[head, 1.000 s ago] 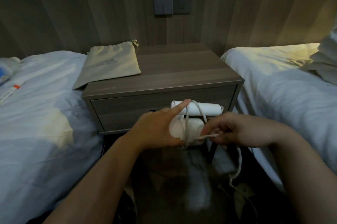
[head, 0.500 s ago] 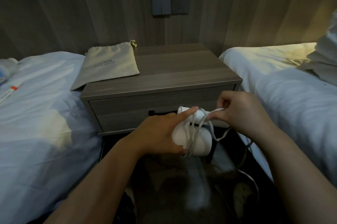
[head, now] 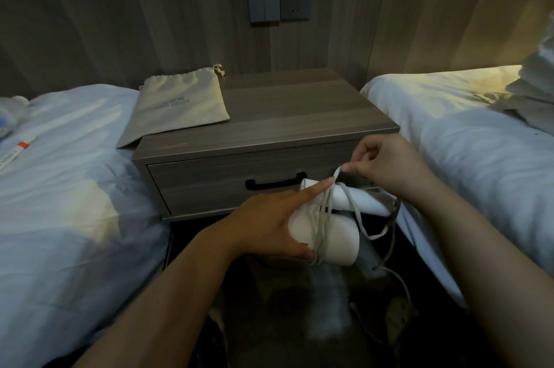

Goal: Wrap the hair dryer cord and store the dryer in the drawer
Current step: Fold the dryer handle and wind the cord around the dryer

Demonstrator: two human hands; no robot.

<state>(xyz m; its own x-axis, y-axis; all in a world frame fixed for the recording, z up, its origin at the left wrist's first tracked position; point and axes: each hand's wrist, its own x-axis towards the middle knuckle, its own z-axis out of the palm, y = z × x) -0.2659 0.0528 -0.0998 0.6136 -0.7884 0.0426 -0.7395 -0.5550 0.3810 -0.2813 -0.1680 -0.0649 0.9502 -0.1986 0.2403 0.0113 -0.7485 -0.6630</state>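
White dryer [head: 337,237] in grasp of left hand [head: 269,217], cord [head: 355,214] in pinch of right hand [head: 386,164], before drawer [head: 209,182] front

No text resolving legibly anywhere.

- Beige cloth drawstring pouch [head: 180,104], lying on grey wooden nightstand [head: 299,119]: carrying two short lines of dark print at centre, too small and blurred for reading.
- White plastic hair dryer [head: 338,235]: showing small yellow mark at lower edge, just beside thumb of left hand [head: 269,223]; shape not resolving.
- Slim white tube with orange band [head: 18,149], lying on white bed sheet [head: 75,188]: bearing faint print, unreadable.
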